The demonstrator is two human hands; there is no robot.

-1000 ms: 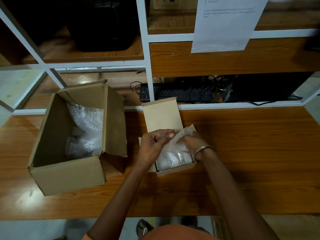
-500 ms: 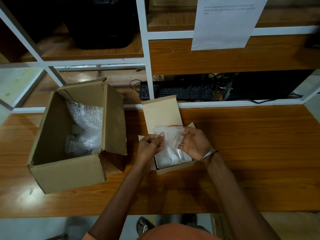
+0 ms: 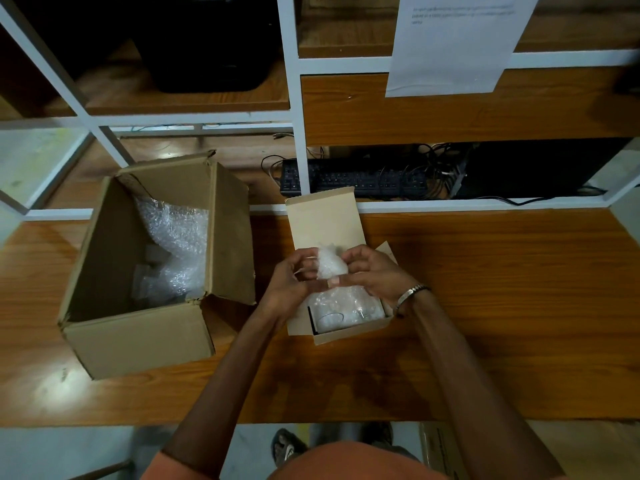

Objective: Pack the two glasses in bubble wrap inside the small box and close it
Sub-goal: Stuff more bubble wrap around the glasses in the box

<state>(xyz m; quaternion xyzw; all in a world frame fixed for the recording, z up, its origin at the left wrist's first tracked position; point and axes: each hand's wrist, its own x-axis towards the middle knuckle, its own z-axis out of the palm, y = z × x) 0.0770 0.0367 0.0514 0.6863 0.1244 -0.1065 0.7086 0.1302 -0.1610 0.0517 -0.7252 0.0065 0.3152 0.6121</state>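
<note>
1. Our left hand and right hand are raised together just above the small box, both grasping one wad of bubble wrap between them
2. Left hand: fingers curled onto the wad's left side. Right hand: fingers curled over its right side, thumb across the lower edge. A metal bracelet sits on the right wrist
3. The small box stands on the desk directly below the hands, its lid flap upright just beyond the fingertips. The side flaps are open too
4. Under the hands, inside the small box, lies more bubble wrap with a clear glass showing through it near the front wall. We make out one rim; we cannot tell whether a second glass lies beside it
5. Well to the left of the left hand, a large cardboard box stands open on the desk, holding loose bubble wrap sheets
6. Beyond the hands, past the desk's far edge, a black keyboard with tangled cables lies on a lower shelf; a white paper sheet hangs from the white frame above
</note>
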